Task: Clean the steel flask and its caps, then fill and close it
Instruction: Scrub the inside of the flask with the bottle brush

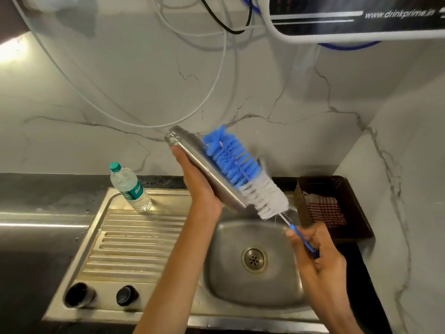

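Observation:
My left hand (198, 186) grips the steel flask (192, 156) from below and holds it tilted above the sink basin (224, 268), its open neck pointing up and left. A bottle brush (240, 169) with blue and white bristles lies along the flask's outer side. My right hand (317, 254) holds the brush by its thin blue handle. Two dark caps stand on the near edge of the drainboard: a larger one (79, 294) and a smaller one (127, 295).
A plastic water bottle (130, 186) with a green cap stands at the back of the ribbed drainboard (134, 239). A brown basket (337, 208) with a checked cloth sits right of the sink. A water purifier (361, 18) and hoses hang above.

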The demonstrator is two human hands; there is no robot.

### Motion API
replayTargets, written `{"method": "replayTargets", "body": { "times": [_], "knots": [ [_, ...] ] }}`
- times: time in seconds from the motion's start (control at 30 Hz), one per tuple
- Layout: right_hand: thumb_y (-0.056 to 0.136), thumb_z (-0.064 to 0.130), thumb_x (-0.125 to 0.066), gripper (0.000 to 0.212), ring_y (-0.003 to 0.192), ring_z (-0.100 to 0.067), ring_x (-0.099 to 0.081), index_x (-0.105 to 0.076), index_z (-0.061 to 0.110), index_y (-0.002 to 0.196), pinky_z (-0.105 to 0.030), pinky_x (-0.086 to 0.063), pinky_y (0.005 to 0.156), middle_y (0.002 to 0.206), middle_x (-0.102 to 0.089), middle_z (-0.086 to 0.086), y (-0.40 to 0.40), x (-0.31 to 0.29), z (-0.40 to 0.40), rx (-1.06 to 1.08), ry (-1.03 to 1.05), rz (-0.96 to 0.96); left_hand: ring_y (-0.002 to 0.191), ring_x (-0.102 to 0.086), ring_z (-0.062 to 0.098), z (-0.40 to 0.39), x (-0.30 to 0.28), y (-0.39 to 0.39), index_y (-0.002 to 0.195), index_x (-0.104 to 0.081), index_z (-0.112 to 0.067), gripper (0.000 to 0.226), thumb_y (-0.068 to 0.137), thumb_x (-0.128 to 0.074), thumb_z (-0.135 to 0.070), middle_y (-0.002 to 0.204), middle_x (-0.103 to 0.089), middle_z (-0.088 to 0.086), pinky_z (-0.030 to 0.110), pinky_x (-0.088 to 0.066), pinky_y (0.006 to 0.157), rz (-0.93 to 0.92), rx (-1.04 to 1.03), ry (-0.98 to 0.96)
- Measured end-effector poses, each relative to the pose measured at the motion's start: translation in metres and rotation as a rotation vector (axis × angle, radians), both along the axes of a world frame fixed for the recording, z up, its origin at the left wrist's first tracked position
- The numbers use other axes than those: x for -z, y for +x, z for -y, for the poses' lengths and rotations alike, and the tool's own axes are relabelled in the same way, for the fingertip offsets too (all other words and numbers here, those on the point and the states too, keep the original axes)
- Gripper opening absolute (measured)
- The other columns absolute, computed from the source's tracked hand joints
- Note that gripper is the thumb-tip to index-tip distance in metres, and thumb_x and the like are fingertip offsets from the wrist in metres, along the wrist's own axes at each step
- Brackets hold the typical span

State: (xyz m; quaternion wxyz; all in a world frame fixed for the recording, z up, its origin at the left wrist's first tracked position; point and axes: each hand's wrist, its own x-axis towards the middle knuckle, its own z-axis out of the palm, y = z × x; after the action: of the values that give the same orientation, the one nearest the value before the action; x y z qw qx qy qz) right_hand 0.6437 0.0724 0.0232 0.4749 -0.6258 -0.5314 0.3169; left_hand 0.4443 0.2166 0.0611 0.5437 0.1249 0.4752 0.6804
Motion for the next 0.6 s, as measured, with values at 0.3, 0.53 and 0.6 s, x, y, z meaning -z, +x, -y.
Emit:
{"method": "replayTargets", "body": {
  "times": [0.3,0.53,0.6],
  "knots": [
    [0.098,0.031,-0.067,0.004,0.084,-0.005,-0.07,-0.069,0.034,0.096,-0.02,-0.054,0.071,0.087,-0.074,0.018,0.007,-0.01,-0.025,-0.072,-0.045,0.072,0.116,-0.075,0.025,0.034,0.021,0.029,0.142,-0.063,-0.036,0.087,0.078,-0.052,-0.094,0.128,-0.076,0.003,0.054,-0.054,0.106,-0.053,0.252,-0.007],
    [0.091,0.024,-0.077,0.013,0.08,-0.007,-0.067,-0.066,0.031,0.092,-0.02,-0.053,0.062,0.088,-0.068,0.016,0.017,-0.003,-0.025,-0.042,0.046,0.228,0.112,-0.076,0.028,0.014,0.021,0.014,0.14,-0.064,-0.03,0.091,0.076,-0.056,-0.094,0.125,-0.077,0.007,0.05,-0.059,0.099,-0.122,0.151,-0.011],
    [0.089,0.02,-0.079,0.018,0.077,-0.009,-0.064,-0.063,0.027,0.089,-0.018,-0.051,0.058,0.089,-0.062,0.015,0.011,0.0,-0.029,-0.039,0.089,0.242,0.115,-0.075,0.026,0.03,0.035,0.034,0.139,-0.065,-0.034,0.089,0.076,-0.051,-0.097,0.126,-0.077,0.003,0.05,-0.056,0.103,-0.089,0.227,-0.059]
  ]
}}
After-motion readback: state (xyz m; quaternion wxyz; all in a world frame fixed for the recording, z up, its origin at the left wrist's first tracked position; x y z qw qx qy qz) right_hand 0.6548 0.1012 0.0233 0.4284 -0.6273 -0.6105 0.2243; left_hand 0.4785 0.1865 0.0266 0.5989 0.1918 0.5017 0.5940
